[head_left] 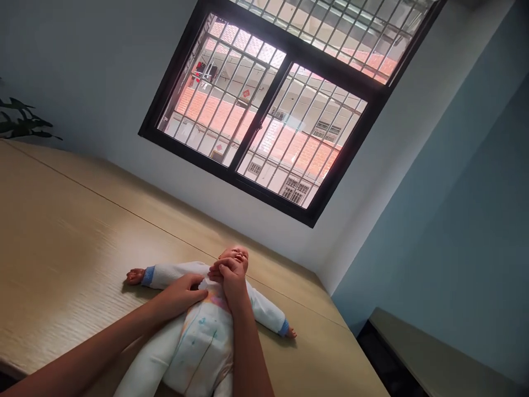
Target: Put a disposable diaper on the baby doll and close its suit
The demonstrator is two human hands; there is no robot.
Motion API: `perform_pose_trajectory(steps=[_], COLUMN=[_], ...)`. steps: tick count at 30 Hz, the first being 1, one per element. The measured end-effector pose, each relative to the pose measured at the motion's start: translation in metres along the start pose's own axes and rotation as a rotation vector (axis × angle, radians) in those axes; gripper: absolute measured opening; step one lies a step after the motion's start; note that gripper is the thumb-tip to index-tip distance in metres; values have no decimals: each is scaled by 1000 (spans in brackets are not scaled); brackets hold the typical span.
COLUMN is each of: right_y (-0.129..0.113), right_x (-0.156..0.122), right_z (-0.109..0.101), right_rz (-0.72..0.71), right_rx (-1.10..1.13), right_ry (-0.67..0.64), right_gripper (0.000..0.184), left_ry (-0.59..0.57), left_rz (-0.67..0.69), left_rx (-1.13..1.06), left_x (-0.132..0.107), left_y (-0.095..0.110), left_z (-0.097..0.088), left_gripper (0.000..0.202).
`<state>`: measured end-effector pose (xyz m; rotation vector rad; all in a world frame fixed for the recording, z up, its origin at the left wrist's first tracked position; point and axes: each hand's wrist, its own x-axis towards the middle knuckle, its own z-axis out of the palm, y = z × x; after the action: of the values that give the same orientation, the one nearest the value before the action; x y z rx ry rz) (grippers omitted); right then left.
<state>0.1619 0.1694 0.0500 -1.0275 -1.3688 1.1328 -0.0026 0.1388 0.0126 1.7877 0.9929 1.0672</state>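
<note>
Baby doll [204, 342] face-up on surface [74, 231], long axis near to far, head far. Right hand [232, 277] nearer chin; left hand [184, 295] at chest's left side. Cannot tell whether either grip is closed.

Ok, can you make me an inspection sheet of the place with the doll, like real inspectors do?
Surface: pale, wood-look table, shiny where light catches it.
Job's things: doll on its back, arms spread, white sleeves with blue cuffs.
Clutter: nothing seen.
Hands: left hand at the doll's chest; right hand just below its chin; grip can't be told.
Cables: nothing seen on the table.
Surroundings: barred window beyond the table, plant leaves at the picture's left edge, blue wall on the right.
</note>
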Motion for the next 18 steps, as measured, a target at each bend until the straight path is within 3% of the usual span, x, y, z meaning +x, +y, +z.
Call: perform_pose_trajectory(steps=[3,7,12,18], right_y=[-1,-7,-21,-16], right_x=[-3,-17,-32,-32], right_z=[-26,-50,-44,-29], right_rz=[-49,-78,-92,-166], right_rx=[-96,-415,-788,-825], right_ry=[91,41,-88,-119], right_gripper=[10,17,21,16], left_ry=[-42,-24,12,28], left_rz=[26,43,51,93], left_rx=[36,86,89,168], left_x=[2,2,-1,-2], left_y=[-7,-10,-7,-6], left_z=[-1,0,2,2], left_gripper=[24,26,25,26])
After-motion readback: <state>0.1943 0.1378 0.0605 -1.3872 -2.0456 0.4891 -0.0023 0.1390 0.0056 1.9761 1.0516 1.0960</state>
